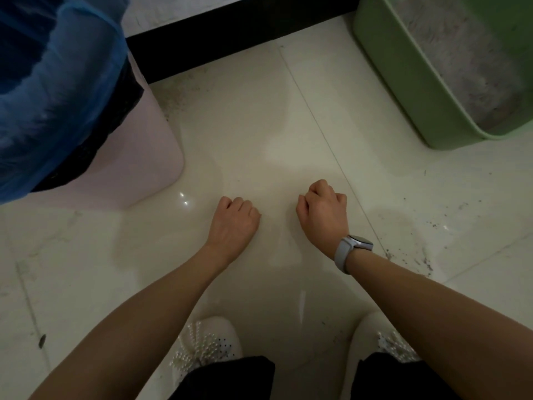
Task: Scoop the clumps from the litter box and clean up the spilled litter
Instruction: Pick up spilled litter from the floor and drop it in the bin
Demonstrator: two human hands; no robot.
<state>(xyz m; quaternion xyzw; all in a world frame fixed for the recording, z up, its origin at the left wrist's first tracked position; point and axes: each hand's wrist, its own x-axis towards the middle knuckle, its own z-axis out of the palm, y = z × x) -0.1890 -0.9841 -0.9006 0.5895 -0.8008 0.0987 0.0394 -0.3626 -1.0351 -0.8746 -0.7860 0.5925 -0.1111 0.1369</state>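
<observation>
1. A pale tiled floor [253,134] fills the view, with a black baseboard [230,39] running along its far edge.
2. A pink bin [138,157] lined with a blue bag [57,82] is seen at the upper left, standing on the floor well apart from the hands.
3. A green litter box [409,90] is seen at the upper right, with grey litter [473,67] inside; it lies ahead and to the right of the right hand, not touched.
4. Open floor is left between bin and box, straight ahead of both hands.
5. Two white beaded shoes [207,342] are seen at the bottom edge.
6. The left hand [235,223] is held over the floor with fingers curled into an empty grip.
7. The right hand [324,212], a grey watch [353,249] on its wrist, is likewise curled with nothing gripped.
8. Dark spilled litter specks [424,261] are scattered on the floor just right of the right wrist.
</observation>
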